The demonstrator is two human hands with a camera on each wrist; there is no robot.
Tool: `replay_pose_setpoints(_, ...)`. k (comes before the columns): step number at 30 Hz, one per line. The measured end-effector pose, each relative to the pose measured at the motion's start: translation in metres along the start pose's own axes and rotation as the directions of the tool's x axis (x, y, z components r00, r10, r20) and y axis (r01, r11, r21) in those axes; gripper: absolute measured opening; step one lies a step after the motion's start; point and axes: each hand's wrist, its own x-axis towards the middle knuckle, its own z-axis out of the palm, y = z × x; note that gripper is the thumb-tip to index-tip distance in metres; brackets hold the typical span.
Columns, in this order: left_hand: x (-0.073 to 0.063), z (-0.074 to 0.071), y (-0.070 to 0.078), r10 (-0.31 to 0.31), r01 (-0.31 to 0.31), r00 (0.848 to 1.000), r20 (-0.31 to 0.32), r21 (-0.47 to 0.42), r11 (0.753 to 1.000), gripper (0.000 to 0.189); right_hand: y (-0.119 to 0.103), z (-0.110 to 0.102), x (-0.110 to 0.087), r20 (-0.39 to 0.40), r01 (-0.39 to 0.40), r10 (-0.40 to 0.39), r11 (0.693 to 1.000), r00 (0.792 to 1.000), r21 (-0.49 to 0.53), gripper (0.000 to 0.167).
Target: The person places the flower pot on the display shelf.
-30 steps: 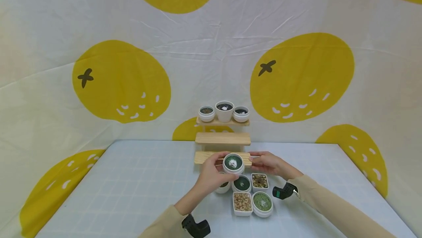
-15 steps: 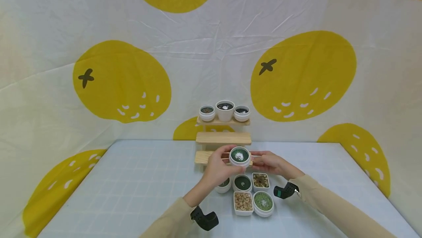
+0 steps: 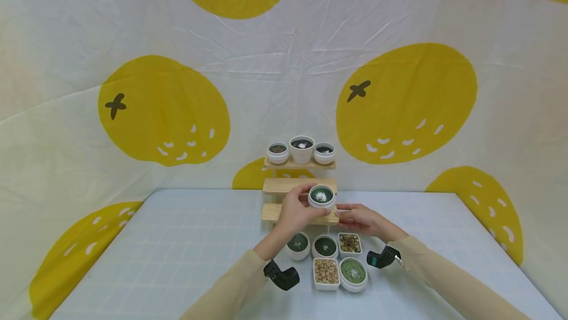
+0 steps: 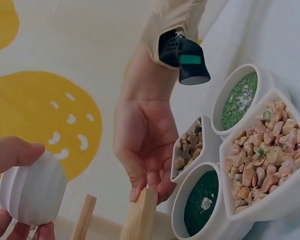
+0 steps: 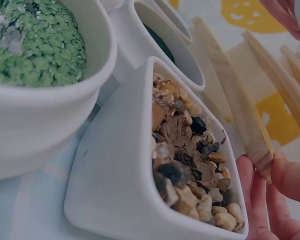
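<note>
My left hand (image 3: 294,213) grips a round white pot (image 3: 321,197) with a green fill and a whitish patch, thumb and fingers on its sides. In the head view the pot overlaps the stand's lower and middle boards. The left wrist view shows the same pot (image 4: 34,192) side-on. With thumb and fingers, my right hand (image 3: 367,223) pinches the right end of the lowest board of the tiered wooden stand (image 3: 271,211). That board's end (image 5: 260,152) shows between thumb and fingers in the right wrist view.
Three white pots, one a taller pot (image 3: 302,156), stand on the top board. In front of the stand are several more: two dark-green-filled pots, a square pebble pot (image 3: 349,243), a square pot of pale stones (image 3: 326,271) and a round green one (image 3: 353,271).
My left hand has carried the round pot up and slightly right, farther back over the stand, uncovering the front-left pot. My right hand has stayed at the board's end.
</note>
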Motion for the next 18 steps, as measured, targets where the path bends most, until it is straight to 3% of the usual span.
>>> replay_pose_setpoints(6, 0.011, 0.001, -0.004, 0.078, -0.079, 0.997, -0.027, -0.030, 0.996, 0.059, 0.002, -0.001, 0.002, -0.002, -0.001, 0.001, 1.000, 1.000, 0.007, 0.059)
replay_pose_setpoints(18, 0.033, 0.000, -0.014, 0.088, -0.089, 0.993, -0.079, -0.006, 0.996, 0.063, 0.001, 0.001, 0.002, -0.033, -0.017, 0.017, 1.000, 0.999, -0.001, 0.061)
